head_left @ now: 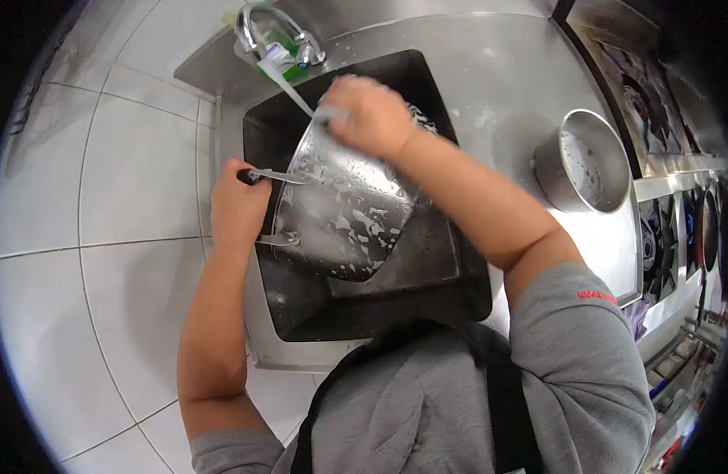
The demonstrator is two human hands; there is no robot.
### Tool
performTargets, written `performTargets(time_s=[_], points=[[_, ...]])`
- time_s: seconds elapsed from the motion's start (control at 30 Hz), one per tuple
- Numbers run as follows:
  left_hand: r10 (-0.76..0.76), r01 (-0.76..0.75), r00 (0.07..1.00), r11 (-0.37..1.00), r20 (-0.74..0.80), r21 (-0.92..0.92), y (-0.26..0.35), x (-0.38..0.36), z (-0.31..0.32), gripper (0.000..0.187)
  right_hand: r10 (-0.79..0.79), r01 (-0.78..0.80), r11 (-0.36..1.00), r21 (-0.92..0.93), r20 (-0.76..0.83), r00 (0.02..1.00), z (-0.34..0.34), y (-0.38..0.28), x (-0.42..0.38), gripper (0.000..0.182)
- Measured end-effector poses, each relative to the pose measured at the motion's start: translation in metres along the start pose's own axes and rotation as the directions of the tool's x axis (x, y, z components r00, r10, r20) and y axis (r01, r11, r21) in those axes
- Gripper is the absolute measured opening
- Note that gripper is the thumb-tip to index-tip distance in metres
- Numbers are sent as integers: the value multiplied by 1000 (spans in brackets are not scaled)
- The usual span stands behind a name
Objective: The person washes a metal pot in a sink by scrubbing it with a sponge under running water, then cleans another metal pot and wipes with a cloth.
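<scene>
A soapy metal pot [340, 205] lies tilted on its side in the dark sink [301, 312], white suds scattered over its outer wall. My left hand [239, 207] is closed around the pot's side handle [277, 175], left of the pot. At the pot's upper edge, my right hand [368, 114] presses down with curled fingers, smeared by motion. A greyish blur shows under its fingertips, too indistinct to name. Water runs from the chrome faucet [265, 31] in a stream [289, 87] that ends close to my right hand.
A second metal pot [589, 162] with suds inside stands on the steel counter [490, 95] to the right. Behind the faucet is a green bottle [281, 54]. Stove burners [656, 237] line the far right, and a white tiled wall [143, 174] is on the left.
</scene>
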State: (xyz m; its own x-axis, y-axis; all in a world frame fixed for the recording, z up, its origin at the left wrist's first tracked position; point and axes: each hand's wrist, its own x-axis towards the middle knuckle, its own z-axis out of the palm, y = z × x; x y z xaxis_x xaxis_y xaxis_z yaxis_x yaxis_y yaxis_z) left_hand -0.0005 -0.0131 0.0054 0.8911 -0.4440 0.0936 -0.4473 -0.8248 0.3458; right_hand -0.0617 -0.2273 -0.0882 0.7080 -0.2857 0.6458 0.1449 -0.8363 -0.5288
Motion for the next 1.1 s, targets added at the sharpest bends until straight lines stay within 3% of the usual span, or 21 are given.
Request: performTargets(time_s=[0.07, 0.1, 0.13, 0.17, 0.2, 0.3, 0.37, 0.43, 0.47, 0.53, 0.57, 0.6, 0.67, 0.77, 0.83, 0.9, 0.93, 1.0, 1.03, 1.07, 1.1], points=[[-12, 12, 1000, 1000, -19, -26, -4, -2, 3, 26, 303, -306, 952, 23, 80, 949, 10, 46, 17, 32], [-6, 6, 1000, 1000, -13, -22, -6, -1, 4, 26, 466, -473, 879, 59, 100, 879, 20, 72, 22, 39], [3, -4, 1000, 1000, -13, -17, -7, 1, 4, 25, 620, -669, 737, 99, 298, 726, 15, 82, 34, 45], [-1, 1, 1000, 1000, -23, -16, -8, 1, 5, 25, 567, -580, 814, -34, 265, 780, 43, 125, 38, 46], [-37, 37, 999, 999, -11, -5, -8, 3, 7, 25, 595, -582, 801, -141, 290, 749, 51, 130, 50, 46], [-90, 90, 996, 995, 2, 33, -3, 4, 5, 23, 675, -665, 732, -145, 286, 680, 57, 132, 54, 45], [-99, 99, 995, 994, 1, 47, -2, 5, 2, 22, 660, -653, 748, -115, 233, 715, 55, 119, 57, 44], [-52, 52, 999, 999, 15, -16, -5, 4, 4, 20, 509, -511, 860, -2, 97, 856, 42, 81, 51, 40], [36, -36, 999, 999, 1, -36, -13, 6, 7, 20, 445, -449, 894, 17, 99, 890, 30, 51, 48, 36], [13, -14, 1000, 1000, -3, -16, -11, 6, 5, 21, 222, -221, 975, -23, 88, 971, 25, -9, 30, 29], [-12, 12, 1000, 1000, 4, 10, -9, 5, 5, 22, 64, -56, 995, -83, 94, 994, 27, -30, 17, 25], [-13, 13, 1000, 1000, 2, 1, -11, 3, 6, 22, 60, -51, 995, -90, 97, 993, 23, -49, 5, 25], [19, -19, 1000, 1000, -4, -18, -16, 0, 6, 24, -178, 174, 979, 101, 29, 984, 15, -73, -11, 26], [-39, 40, 998, 999, 47, -18, -8, -2, -1, 27, -30, 31, 994, 109, -7, 1000, 27, -38, 11, 25], [-46, 46, 998, 999, 50, 4, -5, 2, -1, 30, 386, -397, 873, 285, 94, 918, 9, -19, 33, 25], [-44, 43, 998, 999, 55, 16, -4, 5, 0, 32, 504, -504, 862, 60, 15, 864, 21, 32, 41, 27], [-13, 11, 998, 999, 68, 39, -2, 10, 1, 36, 498, -498, 865, 55, 12, 867, 20, 23, 33, 27], [29, -40, 992, 995, 121, 89, 7, 18, -3, 44, 392, -409, 897, -166, -128, 911, 10, 0, 14, 27], [45, -54, 991, 996, 125, 69, 10, 21, -2, 44, 397, -412, 886, -211, -111, 911, 1, -30, 1, 26], [95, -100, 993, 993, 77, 67, 12, 24, 0, 40, 222, -229, 927, -298, -58, 973, -1, -47, -25, 27], [145, -146, 989, 987, 25, 70, 14, 26, 1, 35, 176, -158, 940, -303, 35, 984, -10, -72, -52, 30]])
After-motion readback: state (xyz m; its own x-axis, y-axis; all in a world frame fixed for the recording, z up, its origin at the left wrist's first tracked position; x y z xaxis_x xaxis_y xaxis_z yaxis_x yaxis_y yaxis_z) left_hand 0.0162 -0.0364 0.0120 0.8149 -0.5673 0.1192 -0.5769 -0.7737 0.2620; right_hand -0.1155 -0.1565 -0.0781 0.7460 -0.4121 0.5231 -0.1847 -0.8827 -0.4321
